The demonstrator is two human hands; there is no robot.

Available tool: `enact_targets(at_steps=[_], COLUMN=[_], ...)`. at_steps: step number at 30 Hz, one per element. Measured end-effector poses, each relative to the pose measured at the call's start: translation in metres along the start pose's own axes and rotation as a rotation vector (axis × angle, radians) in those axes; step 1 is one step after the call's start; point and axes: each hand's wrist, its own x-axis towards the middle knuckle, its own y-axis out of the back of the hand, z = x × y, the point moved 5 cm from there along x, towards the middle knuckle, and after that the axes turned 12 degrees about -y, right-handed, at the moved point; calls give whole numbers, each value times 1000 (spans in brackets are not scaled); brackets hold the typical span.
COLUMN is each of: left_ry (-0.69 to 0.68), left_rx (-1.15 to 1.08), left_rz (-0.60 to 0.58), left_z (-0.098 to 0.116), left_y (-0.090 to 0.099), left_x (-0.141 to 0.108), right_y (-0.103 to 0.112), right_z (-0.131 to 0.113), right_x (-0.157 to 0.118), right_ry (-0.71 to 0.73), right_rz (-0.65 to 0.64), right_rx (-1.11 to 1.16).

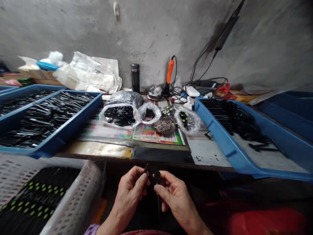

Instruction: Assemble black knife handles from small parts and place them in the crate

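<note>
A rough grey wall [151,32] fills the upper part of the frame. Below it the worktop [207,152] runs across the middle. At the right a blue tray [220,137] bears black parts, bunched toward its far end; at the left another blue tray [73,125] is heaped with slender dark, shiny pieces. A white perforated basket [75,199] fills the lower left, with rows of black pieces marked by yellow-green ovals [36,195] inside. At bottom centre, in front of the worktop's edge, are the two hands, near each other but apart: the left hand [130,189] pinches a small dark piece [146,168] between thumb and fingers, and the right hand [173,192] pinches a black rounded part [157,176] with a thin shaft pointing down. Mid-frame, a large open plastic bag [123,98] of black bits stands beside a smaller bag [156,109]. Just right of that, a shallow dish [171,131] holds the smallest things, a pile of silvery metal pieces [162,125].
</note>
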Motion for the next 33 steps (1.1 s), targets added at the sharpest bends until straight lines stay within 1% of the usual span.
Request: enact_targets(at_steps=[3, 5, 9, 13, 19, 27, 33], left_ry=[-35, -53, -46, -20, 26, 41, 42], left_rx=[80, 91, 21, -71, -52, -69, -106], left_rz=[-17, -21, -40, -54, -32, -7, -62], left_z=[0, -2, -8, -7, -7, -16, -19], left_y=[0, -1, -3, -8, -10, -13, -16], left_x=[-3, -5, -6, -5, -4, -6, -6], right_y=[0, -1, -3, -3, -3, -2, -3], right_z=[0, 1, -1, -4, 1, 9, 13], right_x=[-1, -1, 0, 0, -1, 2, 0], right_ry=[26, 41, 51, 52, 54, 99, 101], right_rz=[10, 8, -4, -1, 2, 35, 15], right_rx=[17, 22, 31, 42, 53, 93, 105])
